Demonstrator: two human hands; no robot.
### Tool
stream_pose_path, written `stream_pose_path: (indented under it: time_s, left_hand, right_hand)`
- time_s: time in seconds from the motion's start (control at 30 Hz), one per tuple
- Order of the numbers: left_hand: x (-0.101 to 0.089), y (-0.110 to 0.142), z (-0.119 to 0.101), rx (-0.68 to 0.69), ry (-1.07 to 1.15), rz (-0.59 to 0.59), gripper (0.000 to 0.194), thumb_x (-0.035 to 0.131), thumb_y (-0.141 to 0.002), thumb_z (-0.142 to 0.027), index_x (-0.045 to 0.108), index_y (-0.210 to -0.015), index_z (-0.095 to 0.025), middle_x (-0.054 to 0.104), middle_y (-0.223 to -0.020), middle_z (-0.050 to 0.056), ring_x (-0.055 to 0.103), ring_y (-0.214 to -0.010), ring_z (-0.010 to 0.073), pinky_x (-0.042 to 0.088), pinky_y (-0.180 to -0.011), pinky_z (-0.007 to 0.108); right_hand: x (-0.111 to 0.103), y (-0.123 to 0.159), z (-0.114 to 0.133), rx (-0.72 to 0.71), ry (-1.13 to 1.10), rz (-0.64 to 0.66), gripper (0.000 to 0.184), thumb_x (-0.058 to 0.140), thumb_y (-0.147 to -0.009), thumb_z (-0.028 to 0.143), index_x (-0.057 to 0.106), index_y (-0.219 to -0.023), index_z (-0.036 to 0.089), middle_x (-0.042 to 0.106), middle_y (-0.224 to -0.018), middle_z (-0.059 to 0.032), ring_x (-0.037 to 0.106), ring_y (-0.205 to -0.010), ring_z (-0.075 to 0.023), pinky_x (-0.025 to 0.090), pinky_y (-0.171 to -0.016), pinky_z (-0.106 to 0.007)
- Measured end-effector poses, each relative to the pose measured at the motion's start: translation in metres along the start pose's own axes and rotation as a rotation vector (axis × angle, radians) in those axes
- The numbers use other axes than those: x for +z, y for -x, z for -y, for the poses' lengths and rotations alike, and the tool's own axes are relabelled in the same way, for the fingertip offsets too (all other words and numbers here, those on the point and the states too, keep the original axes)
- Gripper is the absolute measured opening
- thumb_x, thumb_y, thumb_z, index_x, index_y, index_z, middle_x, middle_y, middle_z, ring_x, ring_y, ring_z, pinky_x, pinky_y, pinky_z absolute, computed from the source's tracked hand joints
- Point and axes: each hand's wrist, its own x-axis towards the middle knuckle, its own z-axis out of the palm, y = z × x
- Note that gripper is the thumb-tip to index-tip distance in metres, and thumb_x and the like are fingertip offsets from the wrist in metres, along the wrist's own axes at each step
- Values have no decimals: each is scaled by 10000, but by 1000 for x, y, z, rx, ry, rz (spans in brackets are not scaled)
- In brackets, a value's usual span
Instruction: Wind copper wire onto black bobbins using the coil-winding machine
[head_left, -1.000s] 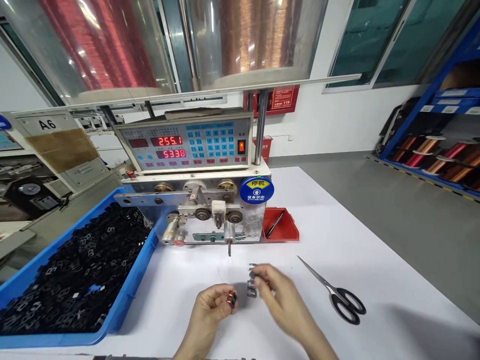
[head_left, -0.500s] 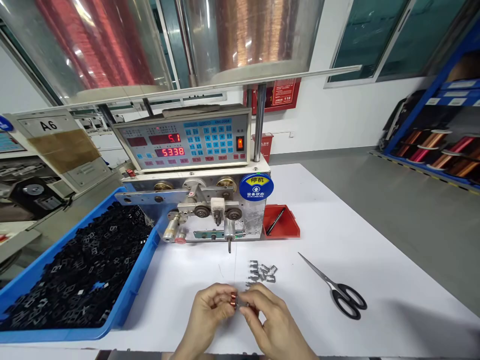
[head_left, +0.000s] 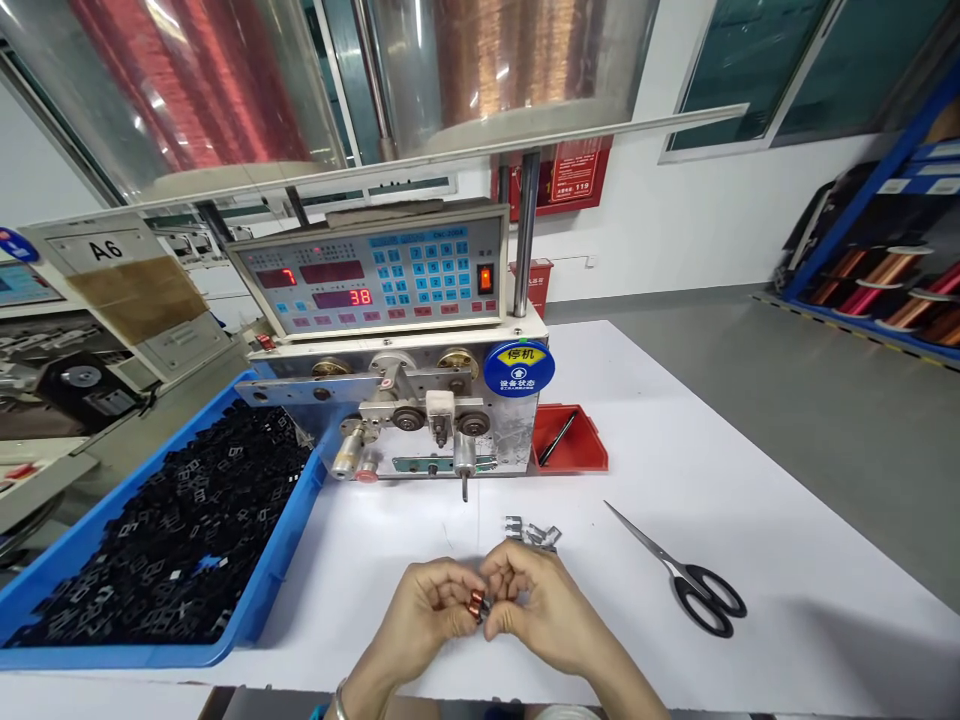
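My left hand (head_left: 429,610) and my right hand (head_left: 538,604) meet over the white table (head_left: 750,500) near its front edge. Together they pinch a small copper-wound coil (head_left: 475,604) between their fingertips. The right hand's fingers also press a small grey metal piece against the coil, though I cannot see it clearly. Just beyond my right hand lies a little heap of grey metal pieces (head_left: 534,534). A thin wire runs from the coil up toward the winding machine's spindle (head_left: 464,487).
The winding machine (head_left: 390,340) with its red displays stands behind my hands. A blue tray (head_left: 247,600) of several black bobbins sits at left. Black-handled scissors (head_left: 690,580) lie at right. A red bin (head_left: 574,450) holds a pen. Large copper wire spools stand above.
My right hand has left the heap of metal pieces and joined the left hand at the coil. The machine's display numbers have changed. The view has shifted slightly.
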Motion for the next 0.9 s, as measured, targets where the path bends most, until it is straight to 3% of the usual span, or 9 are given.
stream_pose_path:
  time_s: [0.23,0.4,0.53,0.7,0.8,0.83,0.9]
  left_hand:
    - [-3,-8,-1,5,-50,35,328,865,-481,-301,712,-723,-141,677,-639,30,571,-559,114,448,-549,222]
    - [-8,-19,8,44,46,44,463,857,-498,-348,629,-862,-174,682,-664,11,576,-557,105,433,-559,215]
    - [-7,-26,7,74,-142,-4,449,790,-594,-409,687,-957,-165,655,-731,30,566,-572,116,448,-586,255]
    - [9,-22,-16,316,-522,-116,194,680,-726,-361,747,-697,-181,596,-691,37,541,-602,134,431,-563,249]
    - [20,-12,-32,505,-694,-145,133,655,-754,-285,752,-711,-206,628,-681,54,570,-661,164,444,-589,255]
    - [20,-8,-36,591,-697,-190,114,661,-748,-273,754,-716,-215,636,-690,54,577,-673,168,450,-598,257]
    - [16,-3,-36,760,-597,-390,75,694,-716,-277,751,-729,-231,633,-709,37,577,-677,162,453,-603,253]
  right_hand:
    - [1,-7,-3,-9,2,-16,231,786,-565,202,574,-658,197,506,-571,79,431,-518,-86,374,-488,-204]
    - [4,-1,-11,-33,13,-115,197,743,-661,291,709,-844,228,625,-818,-13,554,-663,-137,444,-574,-241]
    - [6,4,-19,-13,-132,-157,171,668,-728,280,691,-881,205,688,-823,-34,632,-722,-175,506,-665,-285]
    - [6,7,-20,-8,-36,-256,127,646,-727,296,645,-784,183,689,-734,-24,633,-662,-174,515,-639,-288]
    - [6,7,-19,-29,67,-308,97,635,-723,284,616,-719,189,664,-678,-13,601,-600,-153,505,-586,-270]
    - [6,7,-19,-36,80,-320,98,637,-722,285,610,-716,191,663,-677,-14,597,-596,-151,506,-583,-268]
    - [6,7,-20,-51,91,-346,114,645,-722,300,606,-718,193,660,-676,-14,592,-595,-148,509,-586,-267]
